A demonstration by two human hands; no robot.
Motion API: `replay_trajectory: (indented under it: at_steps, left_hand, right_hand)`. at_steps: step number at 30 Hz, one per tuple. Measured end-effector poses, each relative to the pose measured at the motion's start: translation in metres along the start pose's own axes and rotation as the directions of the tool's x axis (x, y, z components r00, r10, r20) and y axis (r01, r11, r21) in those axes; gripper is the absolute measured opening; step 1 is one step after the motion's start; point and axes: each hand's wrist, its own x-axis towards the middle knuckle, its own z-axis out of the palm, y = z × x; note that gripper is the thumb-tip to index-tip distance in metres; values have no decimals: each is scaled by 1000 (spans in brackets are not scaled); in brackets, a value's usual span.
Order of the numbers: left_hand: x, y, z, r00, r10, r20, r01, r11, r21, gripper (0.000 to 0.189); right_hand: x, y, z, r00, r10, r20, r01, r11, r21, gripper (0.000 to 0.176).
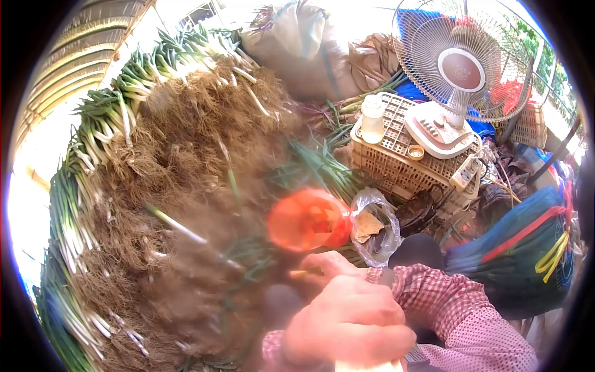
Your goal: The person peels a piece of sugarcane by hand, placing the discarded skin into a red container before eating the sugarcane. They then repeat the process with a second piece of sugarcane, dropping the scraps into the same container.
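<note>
My left hand (347, 319) is closest to the camera, its fingers wrapped round a pale white bundle (372, 366) that the bottom edge cuts off; it looks like stalks. Just beyond it, partly covered, my right hand (328, 265) reaches in from the right in a checked sleeve (434, 291). Its fingers are closed near a small yellowish piece (305, 273), too blurred to name. An orange-red bucket (310, 220) stands ahead of both hands. Beside it is a clear plastic bag (375, 228) with a tan piece inside.
Green onions with white stems (77, 229) and a mass of brown roots (186, 142) curve along the left. A fan (462, 69) stands behind a crate (387, 162) bearing a bottle (372, 119). Sacks (304, 59) lie at the back, a blue-green bag (514, 260) at right.
</note>
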Motion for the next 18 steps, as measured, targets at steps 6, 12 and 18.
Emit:
replay_trajectory:
  at_steps: [6, 12, 18]
  left_hand:
    - [-9, 7, 8, 1000, 10, -11, -10, 1000, 13, 18]
    - [-11, 14, 11, 999, 38, -15, -37, 998, 43, 16]
    - [-21, 32, 15, 994, 109, 5, -109, 991, 82, 16]
  right_hand:
    - [19, 37, 10, 985, 13, 174, -19, 999, 31, 27]
    - [20, 43, 13, 984, -23, 175, 19, 1000, 25, 28]
    - [17, 31, 11, 983, 53, 177, -54, 999, -2, 28]
